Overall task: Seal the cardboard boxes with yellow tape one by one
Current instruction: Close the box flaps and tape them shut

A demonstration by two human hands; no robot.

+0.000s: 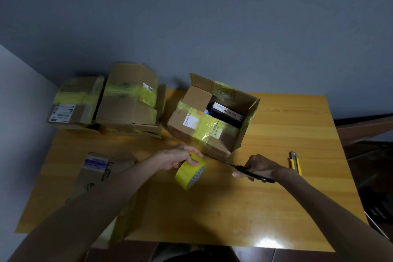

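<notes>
My left hand grips a roll of yellow tape just above the wooden table. A thin strip of tape runs up from the roll to the near side of an open cardboard box. That box has its flaps up, old yellow tape on its sides and a dark carton inside. My right hand holds black scissors, blades pointing left towards the tape strip and the box's near bottom edge.
Two taped cardboard boxes stand at the table's far left by the wall corner. A flat cardboard piece lies under my left forearm. A yellow utility knife rests to the right of my right hand.
</notes>
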